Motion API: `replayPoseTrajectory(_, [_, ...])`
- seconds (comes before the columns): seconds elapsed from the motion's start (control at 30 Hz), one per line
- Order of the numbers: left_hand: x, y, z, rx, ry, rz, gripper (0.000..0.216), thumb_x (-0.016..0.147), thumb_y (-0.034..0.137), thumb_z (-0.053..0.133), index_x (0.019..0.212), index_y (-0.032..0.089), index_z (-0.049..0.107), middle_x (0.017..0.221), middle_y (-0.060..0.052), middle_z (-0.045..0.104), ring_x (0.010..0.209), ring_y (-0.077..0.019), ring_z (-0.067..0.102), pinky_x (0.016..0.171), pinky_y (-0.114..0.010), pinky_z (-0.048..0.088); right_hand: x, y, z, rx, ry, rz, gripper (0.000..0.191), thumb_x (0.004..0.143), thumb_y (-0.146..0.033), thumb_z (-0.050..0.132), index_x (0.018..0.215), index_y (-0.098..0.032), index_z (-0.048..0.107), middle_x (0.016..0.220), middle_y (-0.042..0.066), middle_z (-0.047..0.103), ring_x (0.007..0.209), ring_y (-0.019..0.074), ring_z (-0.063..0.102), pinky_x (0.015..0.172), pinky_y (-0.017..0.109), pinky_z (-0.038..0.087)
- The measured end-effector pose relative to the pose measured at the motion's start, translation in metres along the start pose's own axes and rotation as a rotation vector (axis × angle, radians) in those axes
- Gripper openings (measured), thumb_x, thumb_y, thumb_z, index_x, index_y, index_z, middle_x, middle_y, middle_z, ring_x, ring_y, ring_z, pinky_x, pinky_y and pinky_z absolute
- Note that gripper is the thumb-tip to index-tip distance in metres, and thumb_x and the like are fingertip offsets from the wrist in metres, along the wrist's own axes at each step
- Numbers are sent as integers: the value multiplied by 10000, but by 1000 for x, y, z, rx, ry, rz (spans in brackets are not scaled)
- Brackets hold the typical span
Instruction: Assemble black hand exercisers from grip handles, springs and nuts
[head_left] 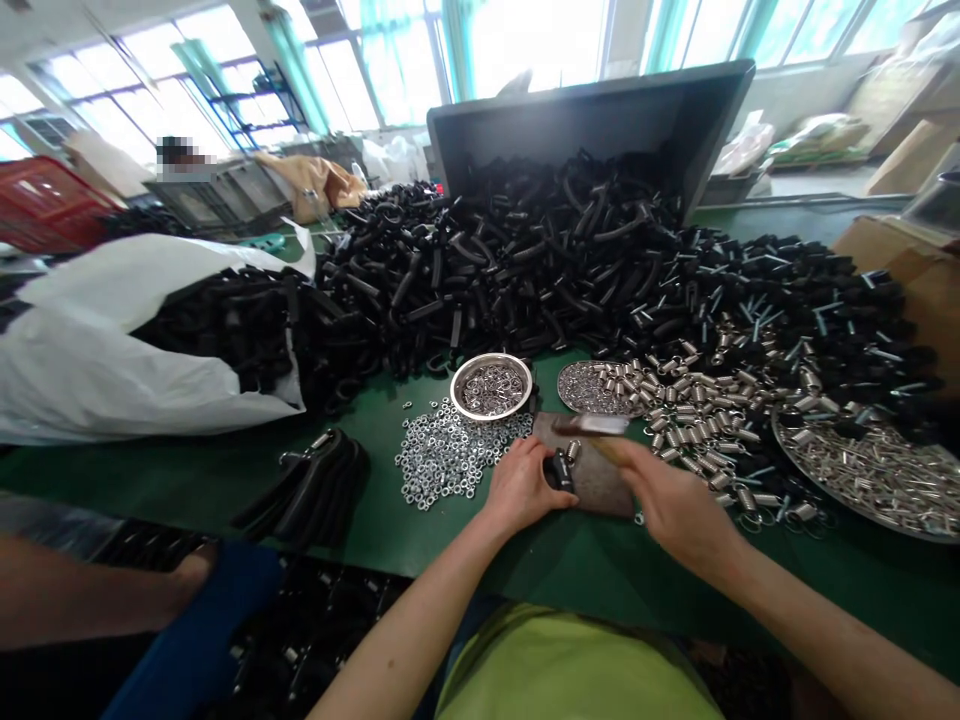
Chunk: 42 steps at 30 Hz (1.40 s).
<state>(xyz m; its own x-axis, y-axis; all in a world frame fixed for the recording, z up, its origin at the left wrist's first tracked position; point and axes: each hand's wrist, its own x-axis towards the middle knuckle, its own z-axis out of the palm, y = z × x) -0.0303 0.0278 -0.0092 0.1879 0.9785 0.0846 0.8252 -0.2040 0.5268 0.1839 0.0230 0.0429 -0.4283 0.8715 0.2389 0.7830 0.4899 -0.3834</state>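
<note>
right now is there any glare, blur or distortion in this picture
Head view: the windows glare nearly white; head view: the hammer in the right hand looks motion-blurred; head view: the piled black parts partly merge into darkness; head view: wide-angle distortion seems to stretch the edges.

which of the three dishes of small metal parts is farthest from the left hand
The wide dish at the right edge of the picture; the round bowl and the small dish both lie much closer to the left hand.
</note>
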Motion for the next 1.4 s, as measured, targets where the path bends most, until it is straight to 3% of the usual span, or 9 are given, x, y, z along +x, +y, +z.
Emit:
replayPoseTrajectory(0.1, [-1,1,0,-1,-4,-9,614,519,513,779,1009,184,611,1025,-54,582,989,-251,510,845,-360,430,-3,9,15,-44,-210,39,287,924,-271,335,1116,-238,546,749,25,705,594,199,652,503,265,426])
replayPoseTrajectory(0.27, [-1,2,1,23,14,-2,609,530,511,772,1013,175,611,1037,-62,577,990,-251,514,865,-364,425,-42,23,16,-54,-11,-72,352,930,-257,339,1256,-213,462,1079,73,665,849,183,661,695,286,494])
replayPoseTrajectory(0.43, [-1,2,0,44,-9,-6,622,540,527,759,1030,178,603,1050,-62,571,995,-254,516,850,-353,432,-104,62,22,-310,-41,-293,399,892,-275,451,1288,-230,474,805,45,654,687,178,617,632,302,466])
replayPoseTrajectory(0.53, [-1,1,0,51,-23,-5,635,535,545,754,1034,182,602,1033,-60,572,994,-255,518,846,-348,433,-120,82,27,-440,-60,-384,370,868,-248,485,1235,-224,529,826,54,651,711,189,607,629,318,444])
replayPoseTrajectory(0.9, [0,0,-1,48,-10,-2,660,497,575,757,1016,197,603,1046,-55,576,1002,-264,522,848,-366,444,-96,94,39,-509,97,-462,485,744,3,369,1116,-213,595,989,59,674,843,217,602,735,376,440])
replayPoseTrajectory(1.0, [0,1,-1,47,0,0,665,492,581,756,1014,198,603,1038,-53,577,989,-260,521,841,-369,448,-90,106,40,-500,107,-456,404,801,-101,423,1148,-228,587,1057,63,667,904,226,600,766,374,438])
replayPoseTrajectory(1.13, [-1,0,0,54,-3,-8,671,488,587,754,1017,202,609,1010,-52,576,967,-260,523,830,-371,452,-90,116,39,-503,109,-478,425,798,-440,555,1183,-261,574,1106,54,659,924,247,601,788,388,425])
replayPoseTrajectory(1.27, [-1,-1,2,38,2,-11,680,479,603,750,1012,205,609,1043,-53,568,988,-263,520,842,-370,447,-86,108,38,-465,155,-524,401,777,-470,581,1131,-285,607,1076,46,671,929,247,603,813,393,404])
replayPoseTrajectory(1.4, [-1,0,2,42,-2,-10,685,483,589,754,1027,201,603,1037,-57,570,992,-271,518,835,-378,450,-55,76,40,-344,135,-472,349,818,-376,563,1151,-274,596,1093,66,654,974,243,584,848,400,413])
